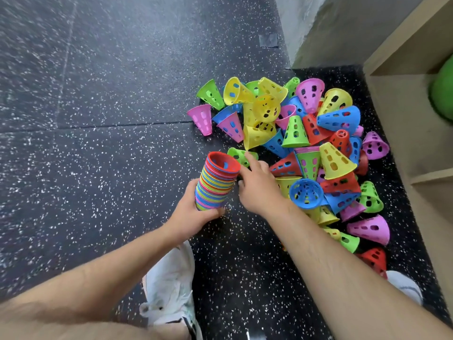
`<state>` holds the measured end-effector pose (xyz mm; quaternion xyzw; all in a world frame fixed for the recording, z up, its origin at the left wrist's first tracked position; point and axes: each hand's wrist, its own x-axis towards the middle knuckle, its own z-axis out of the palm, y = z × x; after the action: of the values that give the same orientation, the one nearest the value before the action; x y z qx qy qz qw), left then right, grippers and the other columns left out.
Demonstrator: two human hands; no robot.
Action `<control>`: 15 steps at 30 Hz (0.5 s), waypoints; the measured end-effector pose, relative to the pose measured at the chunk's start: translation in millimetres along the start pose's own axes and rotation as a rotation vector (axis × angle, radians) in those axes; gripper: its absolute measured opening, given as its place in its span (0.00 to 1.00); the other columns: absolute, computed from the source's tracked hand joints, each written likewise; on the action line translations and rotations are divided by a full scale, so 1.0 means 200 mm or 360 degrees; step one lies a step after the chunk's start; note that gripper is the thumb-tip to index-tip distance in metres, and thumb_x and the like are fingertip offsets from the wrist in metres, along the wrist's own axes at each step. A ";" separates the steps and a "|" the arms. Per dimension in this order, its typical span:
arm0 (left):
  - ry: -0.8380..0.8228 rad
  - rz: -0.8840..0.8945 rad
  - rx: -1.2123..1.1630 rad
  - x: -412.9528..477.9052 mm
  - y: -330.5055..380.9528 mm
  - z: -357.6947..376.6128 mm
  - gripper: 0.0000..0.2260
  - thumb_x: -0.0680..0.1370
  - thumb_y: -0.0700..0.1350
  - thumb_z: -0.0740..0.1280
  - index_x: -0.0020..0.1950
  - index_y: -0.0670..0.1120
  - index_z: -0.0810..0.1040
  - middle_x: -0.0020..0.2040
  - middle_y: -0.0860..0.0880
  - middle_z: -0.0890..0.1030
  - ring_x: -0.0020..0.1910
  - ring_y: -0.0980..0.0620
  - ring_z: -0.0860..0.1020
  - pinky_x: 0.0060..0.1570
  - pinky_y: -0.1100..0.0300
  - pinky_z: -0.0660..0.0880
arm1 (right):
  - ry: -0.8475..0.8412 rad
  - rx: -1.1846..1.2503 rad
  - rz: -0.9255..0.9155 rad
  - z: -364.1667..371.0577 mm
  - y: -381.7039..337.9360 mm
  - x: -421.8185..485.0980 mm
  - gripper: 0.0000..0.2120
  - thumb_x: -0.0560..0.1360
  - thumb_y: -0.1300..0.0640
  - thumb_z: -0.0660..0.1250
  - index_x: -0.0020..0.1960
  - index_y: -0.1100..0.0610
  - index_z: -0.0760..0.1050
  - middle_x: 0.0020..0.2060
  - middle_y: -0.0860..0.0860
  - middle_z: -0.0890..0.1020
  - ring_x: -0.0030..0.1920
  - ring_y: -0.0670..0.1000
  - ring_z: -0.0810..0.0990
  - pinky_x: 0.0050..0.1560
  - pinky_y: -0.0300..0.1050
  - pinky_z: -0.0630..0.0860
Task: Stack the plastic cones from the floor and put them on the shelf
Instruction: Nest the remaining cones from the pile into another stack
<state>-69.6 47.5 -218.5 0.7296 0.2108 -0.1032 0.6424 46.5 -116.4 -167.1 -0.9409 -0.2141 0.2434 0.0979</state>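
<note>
My left hand (193, 214) grips the lower end of a tall stack of nested cones (215, 182), tilted with a red cone's open mouth on top. My right hand (257, 185) is just right of the stack's top, fingers spread and relaxed, one fingertip reaching a green cone (239, 154) lying on the floor; it holds nothing that I can see. A big loose pile of perforated cones (306, 148) in yellow, pink, blue, red and green lies on the floor to the right. The wooden shelf (402, 133) stands along the right edge.
Dark speckled rubber floor (98, 143) spreads to the left. My white shoes are below, one (171, 283) under my left arm, the other (404, 285) near the shelf. A green ball (442, 92) sits in a shelf compartment. A grey wall (331, 28) rises behind the pile.
</note>
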 end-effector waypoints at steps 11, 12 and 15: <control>-0.0130 0.0039 0.0045 0.03 -0.01 -0.01 0.33 0.66 0.47 0.81 0.66 0.57 0.70 0.50 0.59 0.82 0.49 0.57 0.81 0.52 0.59 0.76 | 0.0785 0.0343 0.0232 -0.12 0.10 -0.09 0.35 0.72 0.42 0.74 0.70 0.62 0.70 0.66 0.55 0.72 0.68 0.57 0.69 0.69 0.50 0.66; -0.0139 0.0039 0.0063 0.02 -0.01 -0.01 0.33 0.66 0.48 0.80 0.67 0.57 0.69 0.50 0.59 0.82 0.48 0.58 0.81 0.52 0.59 0.76 | 0.0888 0.0377 0.0225 -0.14 0.11 -0.11 0.33 0.71 0.40 0.74 0.67 0.61 0.73 0.62 0.55 0.74 0.65 0.56 0.71 0.67 0.49 0.68; -0.0167 0.0046 0.0119 0.02 0.00 -0.01 0.33 0.65 0.50 0.80 0.65 0.59 0.69 0.50 0.57 0.82 0.47 0.58 0.81 0.52 0.59 0.77 | 0.1076 0.0518 0.0267 -0.19 0.11 -0.17 0.31 0.72 0.33 0.68 0.60 0.58 0.74 0.55 0.51 0.77 0.59 0.53 0.73 0.59 0.44 0.68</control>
<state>-66.9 49.3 -219.5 0.7495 0.1625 -0.1398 0.6263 46.5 -154.0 -126.1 -0.9544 -0.0505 -0.0427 0.2910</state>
